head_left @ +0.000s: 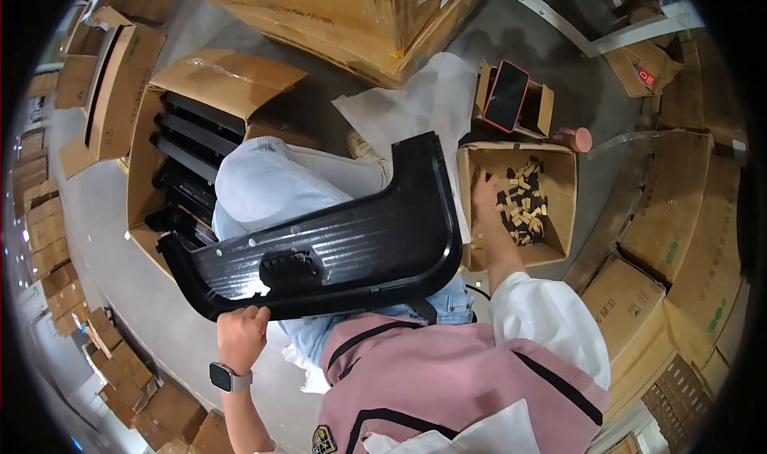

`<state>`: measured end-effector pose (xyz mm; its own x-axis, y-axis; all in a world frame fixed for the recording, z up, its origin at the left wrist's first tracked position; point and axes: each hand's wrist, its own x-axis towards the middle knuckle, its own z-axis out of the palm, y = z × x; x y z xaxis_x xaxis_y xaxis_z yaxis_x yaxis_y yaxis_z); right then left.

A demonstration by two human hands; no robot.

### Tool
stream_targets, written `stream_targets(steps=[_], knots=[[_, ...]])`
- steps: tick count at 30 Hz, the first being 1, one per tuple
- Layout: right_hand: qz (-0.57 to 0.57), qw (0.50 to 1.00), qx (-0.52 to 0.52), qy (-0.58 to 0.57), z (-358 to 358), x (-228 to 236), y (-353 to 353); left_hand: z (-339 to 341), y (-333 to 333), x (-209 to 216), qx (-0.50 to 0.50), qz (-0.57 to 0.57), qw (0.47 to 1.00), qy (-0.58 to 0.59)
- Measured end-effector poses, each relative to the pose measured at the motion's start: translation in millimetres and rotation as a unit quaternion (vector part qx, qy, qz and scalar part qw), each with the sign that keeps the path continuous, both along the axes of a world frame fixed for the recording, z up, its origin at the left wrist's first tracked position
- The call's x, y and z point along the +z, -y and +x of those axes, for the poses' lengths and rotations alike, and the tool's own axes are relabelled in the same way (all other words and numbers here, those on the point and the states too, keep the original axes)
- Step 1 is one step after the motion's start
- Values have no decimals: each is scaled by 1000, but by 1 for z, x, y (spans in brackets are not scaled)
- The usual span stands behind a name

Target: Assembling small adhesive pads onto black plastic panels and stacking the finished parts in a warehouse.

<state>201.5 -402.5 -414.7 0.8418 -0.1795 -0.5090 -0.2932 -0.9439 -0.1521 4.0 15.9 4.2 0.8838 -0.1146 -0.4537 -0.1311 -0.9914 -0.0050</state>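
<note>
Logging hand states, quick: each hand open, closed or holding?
Left hand: closed, holding the black panel.
Right hand: in the cardboard box beside small pieces; grip can't be told.

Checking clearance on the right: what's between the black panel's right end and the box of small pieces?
In the head view, a narrow strip of white sheet shows between the black panel and the box of small pieces.

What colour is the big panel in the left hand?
The panel is black; the head view shows it best.
</note>
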Motion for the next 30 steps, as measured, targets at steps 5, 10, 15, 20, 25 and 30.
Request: stream_targets(steps=[5, 10, 15, 20, 25, 30], knots=[[31, 999, -30, -2, 14, -28, -2, -14, 15, -13, 41, -26, 999, 13], [56, 998, -22, 4, 14, -24, -10, -14, 15, -13, 63, -32, 997, 24], [77, 996, -52, -18, 18, -32, 9, -9, 15, -20, 58, -35, 997, 49], [187, 945, -269, 7, 13, -25, -24, -25, 17, -17, 85, -22, 995, 50], [204, 978, 32, -29, 17, -39, 1, -30, 21, -24, 107, -48, 990, 79], [225, 974, -22, 11, 10, -33, -19, -34, 22, -18, 120, -42, 988, 87]])
